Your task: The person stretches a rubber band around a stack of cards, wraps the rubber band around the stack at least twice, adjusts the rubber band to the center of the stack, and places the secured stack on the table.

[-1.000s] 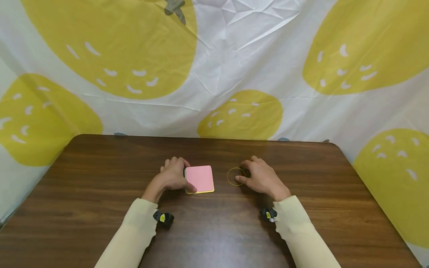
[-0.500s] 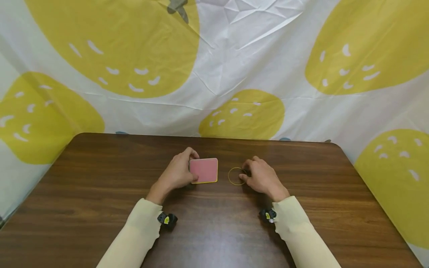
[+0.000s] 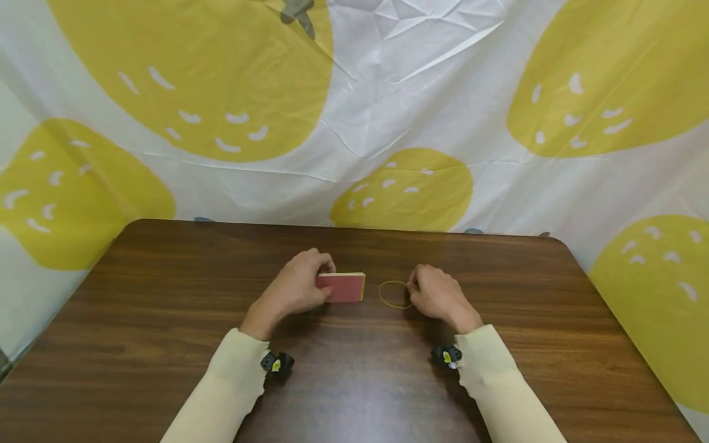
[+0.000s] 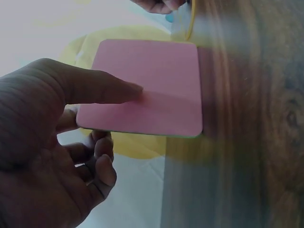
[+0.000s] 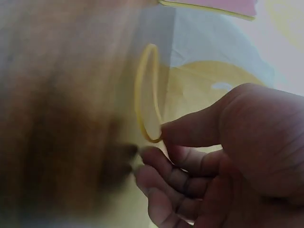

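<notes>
Pad (image 3: 344,289), square with rounded corners and pink on its near face, is held at the left edge by the left hand (image 3: 299,280): thumb flat on the pink, fingers behind. It stands close to upright toward the far side of the table (image 3: 354,381); whether its lower edge touches the wood cannot be confirmed. The right hand (image 3: 440,295) holds a yellow band (image 5: 139,95) in a narrow pinch, its loop slack and extending left toward the pad. The two items are near each other, not touching.

Step in hand, as judged: both items gripped and presented, not yet joined. Joining them would likely call for stretching the loop, which looks narrower than the pad, while the left grip remains firm.
</notes>
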The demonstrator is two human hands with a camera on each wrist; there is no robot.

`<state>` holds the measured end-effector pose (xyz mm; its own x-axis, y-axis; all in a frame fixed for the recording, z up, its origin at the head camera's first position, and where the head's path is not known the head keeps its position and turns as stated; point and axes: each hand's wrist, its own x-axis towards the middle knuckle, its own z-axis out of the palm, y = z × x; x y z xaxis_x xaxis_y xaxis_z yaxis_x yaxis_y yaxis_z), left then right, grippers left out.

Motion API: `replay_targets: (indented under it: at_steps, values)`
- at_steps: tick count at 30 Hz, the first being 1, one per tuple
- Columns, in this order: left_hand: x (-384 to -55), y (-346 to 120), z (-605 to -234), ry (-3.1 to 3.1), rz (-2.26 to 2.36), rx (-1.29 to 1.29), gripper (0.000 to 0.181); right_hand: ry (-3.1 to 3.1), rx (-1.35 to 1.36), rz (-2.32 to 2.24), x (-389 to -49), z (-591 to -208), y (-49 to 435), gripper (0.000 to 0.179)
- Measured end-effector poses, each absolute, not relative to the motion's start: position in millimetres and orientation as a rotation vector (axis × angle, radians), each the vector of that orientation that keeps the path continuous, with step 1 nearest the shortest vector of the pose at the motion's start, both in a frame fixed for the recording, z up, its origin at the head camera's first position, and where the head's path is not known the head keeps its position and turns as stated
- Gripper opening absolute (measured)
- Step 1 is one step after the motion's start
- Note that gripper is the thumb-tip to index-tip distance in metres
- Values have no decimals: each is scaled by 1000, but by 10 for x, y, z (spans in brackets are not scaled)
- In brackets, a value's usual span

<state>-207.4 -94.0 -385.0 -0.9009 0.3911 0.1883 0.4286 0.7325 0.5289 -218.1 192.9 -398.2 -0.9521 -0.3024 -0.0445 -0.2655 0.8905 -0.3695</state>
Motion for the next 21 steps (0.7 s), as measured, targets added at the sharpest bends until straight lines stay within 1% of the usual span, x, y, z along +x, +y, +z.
replay_targets:
  at_steps: [4, 9, 14, 16, 18, 21]
  values:
    - [-2069, -975, -3828, -2910, -840, -665, 15, 2949, -411, -739, -2188, -3933, 1966, 13]
    - [-2075, -1013, -3838, -2969, -820, -662, 15, 2885, -382, -927, -2212, -3942, 1988, 7]
    - [-2094, -1018, -3870, -2994, -864, -655, 14, 2815, -398, -1006, -2227, -3951, 1980, 21]
    - [-2098, -1016, -3879, -2996, -894, -658, 14, 2813, -387, -995, -2226, -3946, 1983, 24]
    - [-2100, -1011, -3886, -2994, -912, -662, 14, 2816, -368, -979, -2224, -3937, 1991, 21]
    - [-2098, -997, -3896, -2987, -916, -667, 14, 2817, -346, -965, -2217, -3913, 2013, 9]
